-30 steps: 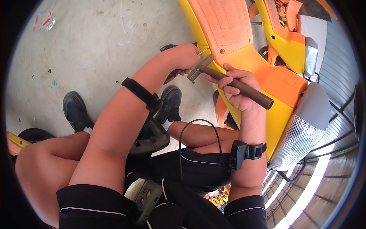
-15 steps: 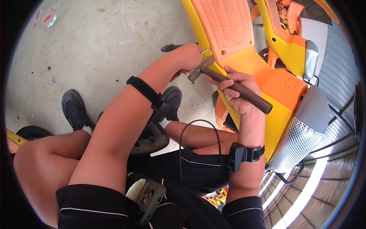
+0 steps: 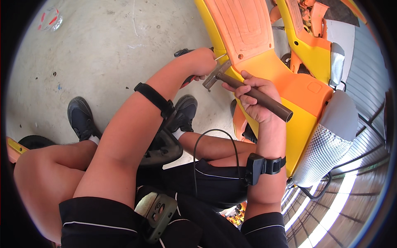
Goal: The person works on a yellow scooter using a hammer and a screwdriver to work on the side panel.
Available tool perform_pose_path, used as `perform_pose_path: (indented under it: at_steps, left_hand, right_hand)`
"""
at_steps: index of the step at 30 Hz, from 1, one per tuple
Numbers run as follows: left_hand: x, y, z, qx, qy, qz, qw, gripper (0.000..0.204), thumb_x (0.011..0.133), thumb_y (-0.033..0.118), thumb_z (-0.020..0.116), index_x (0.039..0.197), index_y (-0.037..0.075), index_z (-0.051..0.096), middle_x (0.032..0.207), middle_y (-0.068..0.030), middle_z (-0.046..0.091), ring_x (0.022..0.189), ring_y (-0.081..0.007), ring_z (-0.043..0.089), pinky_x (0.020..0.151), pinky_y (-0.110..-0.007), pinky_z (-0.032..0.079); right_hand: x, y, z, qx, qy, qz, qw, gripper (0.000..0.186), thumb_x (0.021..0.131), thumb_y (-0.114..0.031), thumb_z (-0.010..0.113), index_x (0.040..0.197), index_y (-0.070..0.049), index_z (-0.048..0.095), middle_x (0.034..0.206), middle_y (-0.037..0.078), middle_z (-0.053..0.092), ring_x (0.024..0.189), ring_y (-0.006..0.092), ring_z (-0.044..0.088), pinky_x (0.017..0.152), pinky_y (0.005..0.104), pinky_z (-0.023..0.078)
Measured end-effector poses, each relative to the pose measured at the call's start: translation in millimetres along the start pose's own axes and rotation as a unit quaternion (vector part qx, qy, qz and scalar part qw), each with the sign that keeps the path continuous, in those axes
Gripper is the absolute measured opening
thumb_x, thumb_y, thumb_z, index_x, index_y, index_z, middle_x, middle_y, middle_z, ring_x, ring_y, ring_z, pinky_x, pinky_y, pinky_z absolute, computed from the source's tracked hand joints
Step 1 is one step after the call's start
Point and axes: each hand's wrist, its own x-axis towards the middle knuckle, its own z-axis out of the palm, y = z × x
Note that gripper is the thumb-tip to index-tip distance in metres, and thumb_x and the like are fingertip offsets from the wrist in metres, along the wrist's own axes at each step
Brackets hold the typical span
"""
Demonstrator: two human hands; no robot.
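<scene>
My left hand (image 3: 202, 63) is closed around a screwdriver (image 3: 221, 57). Its red and black handle shows below the fist, and the thin metal shaft points up toward the yellow edge of a large orange and yellow plastic body (image 3: 247, 31). Whether the tip touches the panel I cannot tell. In my right hand (image 3: 261, 96) is a hammer (image 3: 272, 106) with a brown tube-like handle, gripped near the middle. The hammer head is just beside the left hand, close to the yellow edge. A round hole shows in the orange panel nearby.
A second orange and yellow body (image 3: 311, 58) stands behind at the right. Silver quilted wrapping (image 3: 320, 155) covers the near body's end. A clear plastic item with red marks (image 3: 51, 20) lies on the concrete floor (image 3: 103, 53). A cable loop (image 3: 215, 130) rises over my lap.
The whole view has shifted very slightly. Both hands keep their grips on the screwdriver and the hammer, and their positions barely differ.
</scene>
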Motion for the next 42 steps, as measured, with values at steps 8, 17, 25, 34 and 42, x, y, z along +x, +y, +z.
perform_pose_path:
  at_steps: [8,17,25,34,42]
  left_hand:
    - [4.1,-2.3,2.4,0.006,0.015,0.000,1.000,0.034,0.100,0.023,0.046,0.121,0.002,0.061,0.072,-0.0078,0.058,0.054,-0.0174,0.058,0.047,-0.034,0.049]
    - [7.0,-5.1,17.8,0.059,0.088,0.031,0.994,0.031,0.099,0.019,0.046,0.118,0.003,0.064,0.075,-0.0141,0.064,0.056,-0.0224,0.062,0.047,-0.036,0.050]
    - [18.8,-23.0,21.0,0.111,0.167,0.138,0.970,0.026,0.090,0.017,0.052,0.090,-0.004,0.068,0.086,-0.0248,0.067,0.081,-0.0403,0.066,0.075,-0.047,0.053]
    - [18.5,-13.0,10.6,0.145,0.150,0.104,0.972,0.025,0.081,0.013,0.054,0.094,-0.001,0.069,0.092,-0.0252,0.068,0.088,-0.0402,0.067,0.078,-0.046,0.053]
    - [9.9,-6.4,7.5,0.228,0.140,0.070,0.961,0.022,0.088,0.014,0.054,0.102,0.005,0.069,0.089,-0.0192,0.068,0.084,-0.0372,0.066,0.074,-0.046,0.051]
  right_hand:
    - [0.8,1.1,1.0,-0.002,-0.005,-0.005,1.000,0.031,0.089,0.004,0.046,0.119,-0.005,0.045,0.128,0.045,0.034,0.065,0.0148,0.053,0.041,0.0210,0.041]
    - [-1.4,7.3,1.3,-0.038,0.002,-0.033,0.999,0.030,0.089,0.002,0.045,0.118,-0.003,0.043,0.117,0.044,0.045,0.062,0.0146,0.053,0.042,0.0204,0.041]
    - [0.6,12.0,3.5,-0.048,0.021,-0.051,0.997,0.027,0.089,0.001,0.046,0.115,-0.001,0.044,0.108,0.041,0.051,0.060,0.0146,0.054,0.042,0.0200,0.042]
    - [1.6,13.4,9.3,-0.053,0.026,-0.055,0.997,0.025,0.089,0.002,0.045,0.114,0.000,0.043,0.105,0.040,0.052,0.058,0.0144,0.053,0.041,0.0202,0.043]
    - [2.7,14.3,11.2,-0.059,0.033,-0.066,0.996,0.024,0.088,0.002,0.045,0.112,0.000,0.043,0.106,0.041,0.051,0.057,0.0140,0.053,0.041,0.0204,0.041]
